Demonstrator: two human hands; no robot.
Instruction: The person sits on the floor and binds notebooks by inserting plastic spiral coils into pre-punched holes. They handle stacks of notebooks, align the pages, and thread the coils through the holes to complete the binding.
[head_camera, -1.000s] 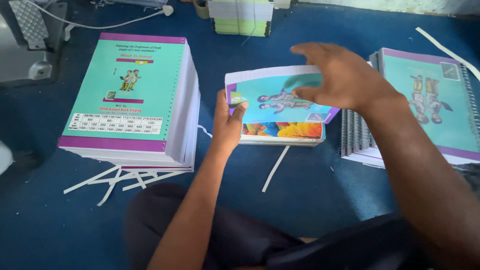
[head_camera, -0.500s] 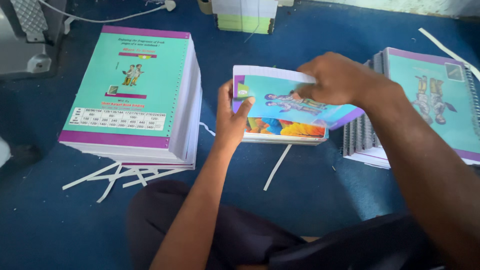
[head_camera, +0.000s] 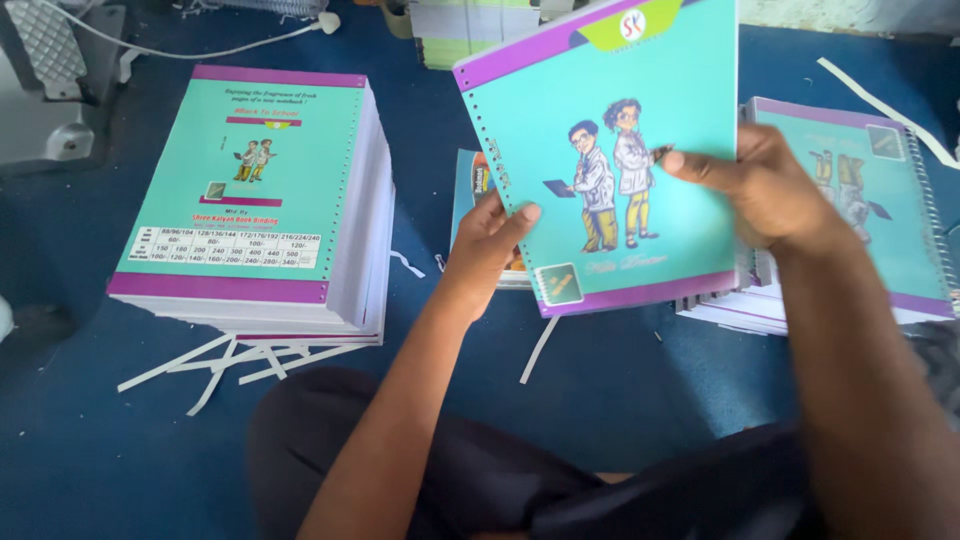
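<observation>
Since half a second ago you have lifted the teal cover sheet off the small pile in front of you and tilted it up toward your face, so it now fills the upper middle of the view. Your left hand is closed on its punched left edge, thumb on the front and the other fingers hidden behind. Your right hand pinches the right edge, thumb pressed on the printed face beside the 2 cartoon figures, fingers curled behind the sheet. Both hands grip this 1 sheet, held clear of the floor.

Below it, partly hidden, lies the small pile it came from, resting on the blue floor. To your left stands a tall stack of covers, teal with purple bands, its holes along the right edge. To your right, just behind your right wrist, sits a stack of spiral notebooks. White paper strips lie scattered on the floor under the front of the tall stack, and 1 more strip lies below the lifted sheet.
</observation>
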